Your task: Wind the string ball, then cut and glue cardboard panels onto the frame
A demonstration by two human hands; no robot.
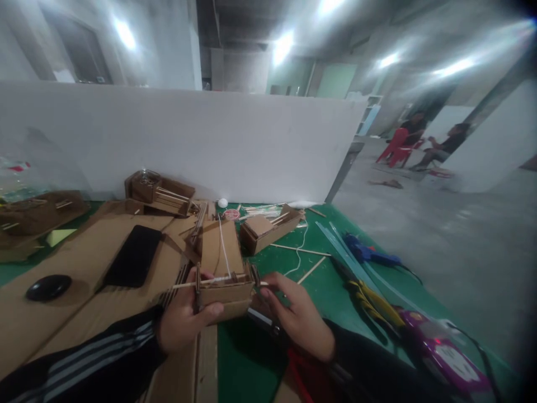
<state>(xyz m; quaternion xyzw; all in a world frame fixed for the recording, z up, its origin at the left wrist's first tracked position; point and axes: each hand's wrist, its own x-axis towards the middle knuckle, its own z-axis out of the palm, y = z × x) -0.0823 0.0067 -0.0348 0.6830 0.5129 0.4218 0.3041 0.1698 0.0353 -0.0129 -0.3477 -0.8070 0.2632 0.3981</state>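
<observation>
My left hand (187, 318) grips the left end of a small cardboard box (225, 295), thumb on its near face. A thin wooden stick (183, 286) runs through the box and pokes out on the left. White string (224, 244) is wound on the stick and stretches away over a cardboard flap (210, 240). At the box's right end, my right hand (296, 313) pinches the stick's other end between thumb and forefinger.
Left are a black phone (134, 256), a mouse (49, 287) and cardboard sheets. Cardboard boxes (268, 228) stand behind. On the right lie yellow-handled pliers (373, 302), a blue glue gun (369, 252), glue sticks and a purple power strip (448, 352). Two people sit far off.
</observation>
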